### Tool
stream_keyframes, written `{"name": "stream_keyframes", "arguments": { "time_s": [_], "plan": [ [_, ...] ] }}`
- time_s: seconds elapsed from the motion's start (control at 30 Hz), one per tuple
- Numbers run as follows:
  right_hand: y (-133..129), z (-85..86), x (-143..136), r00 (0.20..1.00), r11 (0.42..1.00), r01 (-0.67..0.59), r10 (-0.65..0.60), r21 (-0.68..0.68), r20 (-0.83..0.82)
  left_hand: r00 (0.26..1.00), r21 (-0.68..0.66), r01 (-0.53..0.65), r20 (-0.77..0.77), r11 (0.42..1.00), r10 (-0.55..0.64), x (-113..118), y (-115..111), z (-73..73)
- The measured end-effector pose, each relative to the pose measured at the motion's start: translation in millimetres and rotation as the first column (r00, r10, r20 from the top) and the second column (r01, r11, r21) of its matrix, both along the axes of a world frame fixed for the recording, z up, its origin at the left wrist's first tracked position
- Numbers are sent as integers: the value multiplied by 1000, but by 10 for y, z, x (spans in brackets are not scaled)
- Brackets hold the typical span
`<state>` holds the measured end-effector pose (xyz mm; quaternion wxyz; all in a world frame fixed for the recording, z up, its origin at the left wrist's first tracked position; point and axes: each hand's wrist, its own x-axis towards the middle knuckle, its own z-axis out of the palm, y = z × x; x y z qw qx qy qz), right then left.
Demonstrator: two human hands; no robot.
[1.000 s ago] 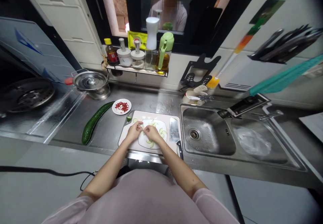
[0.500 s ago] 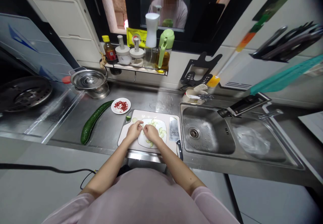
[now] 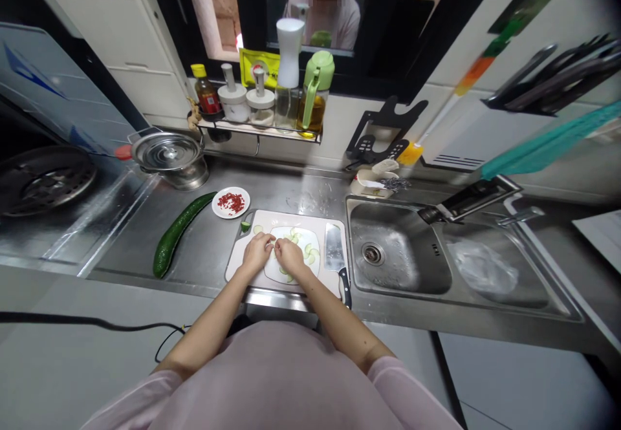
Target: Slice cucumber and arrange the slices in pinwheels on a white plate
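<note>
Over the left part of a white square plate [image 3: 291,280], my left hand [image 3: 257,253] and my right hand [image 3: 290,257] come close together, fingertips pinched. Whatever sits between the fingertips is too small to make out. Thin cucumber slices [image 3: 311,253] with green rims lie on the plate in small curved groups. Under the plate is a pale cutting board [image 3: 237,258]. A cleaver [image 3: 334,247] with a black handle rests on the board's right side, blade away from me. At the upper left corner of the board are a cucumber end piece [image 3: 245,226] and a loose round slice [image 3: 258,229].
Left of the board lie a long whole cucumber [image 3: 178,233] and a small dish of red bits [image 3: 231,215]. A lidded steel pot [image 3: 169,158] stands behind them. The sink [image 3: 398,249] is on the right. A bottle shelf [image 3: 262,131] hangs at the back.
My hands stay over the plate's left part, with only a slight shift of the fingers. The whole view has moved a little; nothing else visibly differs.
</note>
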<state>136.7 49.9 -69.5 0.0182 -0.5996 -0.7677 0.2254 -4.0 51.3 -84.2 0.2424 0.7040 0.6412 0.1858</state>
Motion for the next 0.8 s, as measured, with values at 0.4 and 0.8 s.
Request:
{"name": "stream_keyframes", "arguments": {
  "time_s": [0.4,0.8],
  "plan": [
    [-152,21,37,997,998,-65,65,6,48,1000,29,-27,13,999,27,-39,-7,-34],
    [-167,46,34,996,997,-74,73,10,59,999,30,-39,1,999,39,-34,-13,-21]
  ]
}}
